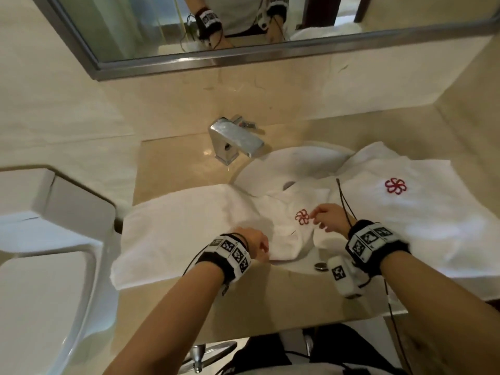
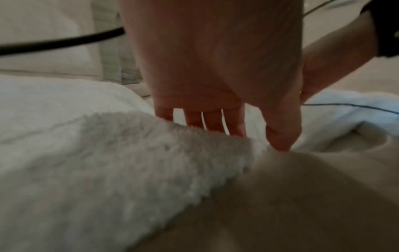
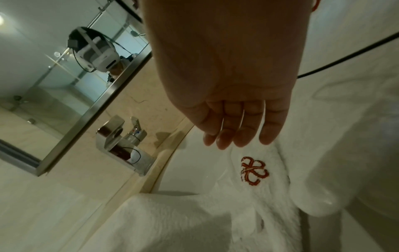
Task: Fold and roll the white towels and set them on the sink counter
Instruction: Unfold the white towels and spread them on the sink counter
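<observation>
**Two white towels spread over the sink desk**

A fluffy terry towel (image 1: 189, 228) with a red embroidered flower lies across the glossy beige stone desk (image 1: 284, 299) in the lower middle of the frame, its right part sagging into the white basin (image 1: 292, 163). The left hand (image 1: 255, 243) pinches its near edge, thumb (image 2: 280, 136) against the nap, grip clamped on the cloth. The right hand (image 1: 328, 219) hangs beside the flower, fingers (image 3: 244, 134) straight and together, holding nothing. A second towel (image 1: 405, 212) lies at centre right. An angular chrome faucet (image 1: 235, 142) stands above.
</observation>
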`<control>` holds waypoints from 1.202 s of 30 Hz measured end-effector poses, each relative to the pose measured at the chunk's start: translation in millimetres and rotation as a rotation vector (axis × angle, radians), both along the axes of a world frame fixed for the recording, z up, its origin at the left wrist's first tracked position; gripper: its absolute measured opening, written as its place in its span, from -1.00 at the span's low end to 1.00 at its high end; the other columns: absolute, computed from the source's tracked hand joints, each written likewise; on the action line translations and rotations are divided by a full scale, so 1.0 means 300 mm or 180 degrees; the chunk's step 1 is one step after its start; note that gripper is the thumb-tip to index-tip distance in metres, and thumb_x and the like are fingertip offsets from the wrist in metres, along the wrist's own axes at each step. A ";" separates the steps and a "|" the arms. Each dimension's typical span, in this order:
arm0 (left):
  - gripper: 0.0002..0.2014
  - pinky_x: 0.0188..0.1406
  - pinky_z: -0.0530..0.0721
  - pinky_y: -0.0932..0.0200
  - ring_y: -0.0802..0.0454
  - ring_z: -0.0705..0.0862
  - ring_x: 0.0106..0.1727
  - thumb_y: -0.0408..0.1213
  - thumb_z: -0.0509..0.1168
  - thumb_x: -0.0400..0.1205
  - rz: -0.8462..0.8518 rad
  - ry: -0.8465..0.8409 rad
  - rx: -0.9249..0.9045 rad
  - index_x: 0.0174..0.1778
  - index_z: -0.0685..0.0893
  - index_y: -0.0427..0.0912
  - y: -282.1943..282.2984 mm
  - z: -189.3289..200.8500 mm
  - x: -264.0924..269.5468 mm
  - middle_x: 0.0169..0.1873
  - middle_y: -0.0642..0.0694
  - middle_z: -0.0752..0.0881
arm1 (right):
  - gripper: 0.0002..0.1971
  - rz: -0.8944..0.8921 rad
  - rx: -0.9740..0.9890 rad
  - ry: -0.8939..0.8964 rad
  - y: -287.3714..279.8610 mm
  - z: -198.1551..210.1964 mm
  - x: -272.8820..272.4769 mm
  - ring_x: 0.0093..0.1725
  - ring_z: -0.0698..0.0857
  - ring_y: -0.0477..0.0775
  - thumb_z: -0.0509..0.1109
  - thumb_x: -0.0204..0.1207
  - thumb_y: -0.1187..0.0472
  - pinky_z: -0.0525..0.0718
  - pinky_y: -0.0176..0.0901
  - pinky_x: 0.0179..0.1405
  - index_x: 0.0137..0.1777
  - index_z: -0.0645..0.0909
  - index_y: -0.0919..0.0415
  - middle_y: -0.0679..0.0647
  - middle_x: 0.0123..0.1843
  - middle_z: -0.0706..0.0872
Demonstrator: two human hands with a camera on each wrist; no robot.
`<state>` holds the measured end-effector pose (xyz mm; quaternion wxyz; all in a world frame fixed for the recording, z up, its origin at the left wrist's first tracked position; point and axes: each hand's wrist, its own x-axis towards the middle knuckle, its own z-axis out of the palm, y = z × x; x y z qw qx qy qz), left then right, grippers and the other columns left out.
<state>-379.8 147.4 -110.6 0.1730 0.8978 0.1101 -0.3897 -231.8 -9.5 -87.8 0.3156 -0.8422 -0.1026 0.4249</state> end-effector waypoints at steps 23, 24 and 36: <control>-0.92 -0.30 0.47 0.30 0.12 0.43 -0.49 -0.29 0.33 0.51 0.0075 0.0591 -0.1206 -0.29 0.68 -0.13 -0.096 0.117 -0.162 -0.55 0.04 0.53 | 0.29 -0.0533 -0.0427 0.0690 0.014 -0.118 -0.159 0.32 0.55 0.27 0.58 -0.05 -0.39 0.56 0.19 0.34 0.59 0.16 0.32 0.23 0.42 0.45; -0.95 -0.28 0.48 0.31 0.12 0.44 -0.48 -0.28 0.33 0.51 0.0024 0.0624 -0.1160 -0.23 0.70 -0.12 -0.104 0.110 -0.166 -0.53 0.02 0.54 | 0.22 -0.0524 -0.0437 0.0623 0.030 -0.105 -0.177 0.50 0.39 0.29 0.57 0.14 -0.29 0.41 0.18 0.50 0.63 0.04 0.31 0.27 0.57 0.30; -0.87 -0.50 0.55 0.30 0.16 0.64 -0.55 -0.45 0.24 0.54 0.1298 0.0608 -0.1939 -0.04 0.64 -0.28 -0.102 0.062 -0.124 -0.53 0.10 0.72 | -0.49 0.1154 -0.1085 0.0035 0.019 -0.039 -0.206 0.43 0.51 0.28 0.23 0.59 0.12 0.48 0.02 0.42 0.51 0.31 0.28 0.22 0.44 0.51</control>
